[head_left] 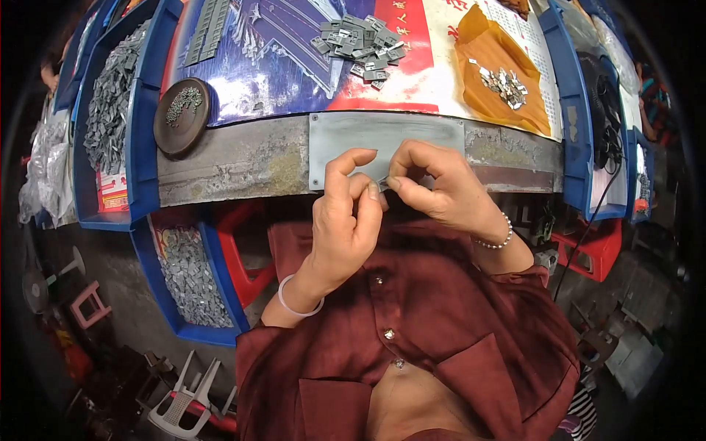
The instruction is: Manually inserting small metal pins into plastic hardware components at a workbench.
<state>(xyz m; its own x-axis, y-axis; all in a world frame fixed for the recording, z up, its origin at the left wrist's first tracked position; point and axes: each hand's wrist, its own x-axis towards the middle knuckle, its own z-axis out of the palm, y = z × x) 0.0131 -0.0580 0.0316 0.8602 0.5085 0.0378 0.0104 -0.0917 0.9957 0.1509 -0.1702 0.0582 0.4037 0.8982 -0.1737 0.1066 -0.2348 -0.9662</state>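
Grey metal glints between the fingertips where the left hand [346, 220] and the right hand [434, 187] meet just in front of the worktop [243, 165] edge; both are pinched shut on a small metal piece [383, 182], thumb and forefinger of each closing on it from either side, so little of it shows beyond a thin pale sliver, and its exact shape cannot be told; it sits in the air just below the flat grey metal plate [386, 143] fixed at the worktop's front, above the dark red shirt [441, 309]. Judging from this hold, the piece could slip, since only fingertips bear on it and it is tiny and smooth-looking; if it dropped it would likely fall into the lap or to the floor under the edge rather than back on the worktop; a sharp stamped edge might also nick a finger if the pinch is pressed hard. Farther back lies a loose pile of grey metal parts [360, 42] on the printed red and blue sheet [294, 81], an orange cloth [500, 73] with a few more bits, a round dark dish [182, 117], and blue bins [140, 132] at the left full of similar grey pieces.
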